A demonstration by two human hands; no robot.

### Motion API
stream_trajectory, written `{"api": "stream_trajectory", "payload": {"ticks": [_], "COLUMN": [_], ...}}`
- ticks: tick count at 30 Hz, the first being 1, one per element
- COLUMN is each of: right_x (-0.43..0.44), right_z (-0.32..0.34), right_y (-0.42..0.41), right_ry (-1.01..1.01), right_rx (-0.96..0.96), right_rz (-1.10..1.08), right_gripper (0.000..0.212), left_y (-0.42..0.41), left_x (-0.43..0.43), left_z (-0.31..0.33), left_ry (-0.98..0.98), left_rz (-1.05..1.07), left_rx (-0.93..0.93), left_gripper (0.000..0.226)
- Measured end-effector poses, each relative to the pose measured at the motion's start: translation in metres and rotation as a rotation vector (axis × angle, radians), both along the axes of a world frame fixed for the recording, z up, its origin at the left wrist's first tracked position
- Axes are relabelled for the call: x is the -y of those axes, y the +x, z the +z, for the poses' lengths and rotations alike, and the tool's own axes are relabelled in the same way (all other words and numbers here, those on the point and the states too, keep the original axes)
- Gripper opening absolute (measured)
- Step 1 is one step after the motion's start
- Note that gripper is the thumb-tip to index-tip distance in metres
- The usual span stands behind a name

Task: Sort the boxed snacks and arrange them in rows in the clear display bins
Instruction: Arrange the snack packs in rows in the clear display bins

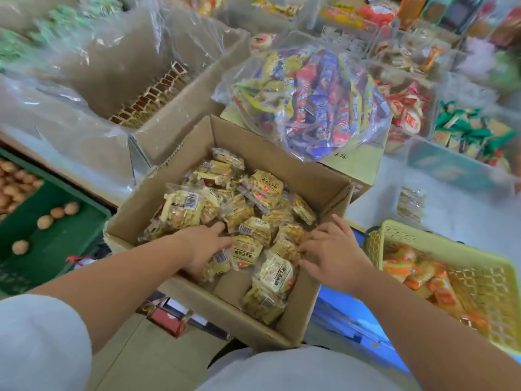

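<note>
An open cardboard box [282, 162] sits in front of me, partly filled with several yellow wrapped snack packets [253, 210]. My left hand [201, 246] is inside the box at the near left, fingers curled around packets at its near edge. My right hand [332, 255] lies on the packets at the near right, fingers spread and reaching left over them. Clear display bins [400, 80] stand at the back right holding assorted wrapped snacks.
A clear bag of blue, red and yellow snacks [310, 100] rests on another carton behind the box. A larger plastic-lined carton [158, 88] with small brown boxes stands at back left. A yellow basket [479, 266] sits right. A green crate [56, 221] with round brown items is left.
</note>
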State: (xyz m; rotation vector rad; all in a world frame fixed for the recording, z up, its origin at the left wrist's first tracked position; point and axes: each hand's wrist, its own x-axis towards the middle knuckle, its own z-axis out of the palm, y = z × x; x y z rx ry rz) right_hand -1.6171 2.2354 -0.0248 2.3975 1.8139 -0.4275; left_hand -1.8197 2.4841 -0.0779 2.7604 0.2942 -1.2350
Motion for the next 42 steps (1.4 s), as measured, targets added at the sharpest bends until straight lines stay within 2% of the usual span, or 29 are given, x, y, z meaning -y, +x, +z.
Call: {"api": "stream_trajectory", "payload": {"ticks": [4, 10, 16, 17, 20, 21, 25, 28, 33, 39, 42], "right_x": [-0.002, -0.004, -0.031, -0.038, -0.054, -0.057, -0.059, -0.059, -0.057, -0.046, -0.026], "right_z": [0.002, 0.005, 0.014, 0.013, 0.004, -0.001, -0.019, -0.024, -0.017, 0.028, 0.055], "right_y": [-0.001, -0.002, -0.032, -0.043, -0.071, -0.078, -0.093, -0.098, -0.096, -0.065, -0.045], "right_ry": [-0.055, -0.116, -0.397, -0.425, -0.542, -0.603, -0.785, -0.805, -0.67, -0.136, 0.192], "right_rx": [0.024, 0.07, 0.146, 0.082, -0.303, -0.357, -0.301, -0.272, -0.367, -0.606, -0.773], "right_rz": [0.0, 0.006, 0.085, 0.102, 0.019, 0.035, 0.13, 0.17, 0.127, -0.081, -0.364], "right_gripper": [0.063, 0.064, 0.025, 0.026, 0.035, 0.037, 0.043, 0.043, 0.037, 0.025, 0.015], "left_y": [-0.003, -0.003, -0.009, -0.01, -0.01, -0.011, -0.024, -0.038, -0.065, -0.095, -0.091], "left_x": [-0.003, -0.003, -0.007, -0.008, -0.011, -0.012, -0.013, -0.009, 0.015, 0.058, 0.074], "left_z": [-0.003, -0.002, 0.004, 0.007, 0.018, 0.022, 0.032, 0.042, 0.058, 0.069, 0.071], "left_ry": [-0.06, -0.153, -0.22, -0.238, -0.299, -0.315, -0.412, -0.522, -0.635, -1.045, -1.328], "left_rz": [0.065, 0.185, 0.204, 0.202, 0.231, 0.246, 0.383, 0.553, 0.883, 1.501, 1.683], "left_rx": [-0.024, 0.058, 0.102, 0.113, 0.193, 0.232, 0.388, 0.54, 0.806, 1.211, 1.223], "left_gripper": [0.116, 0.08, 0.066, 0.065, 0.061, 0.06, 0.053, 0.051, 0.056, 0.048, 0.046]}}
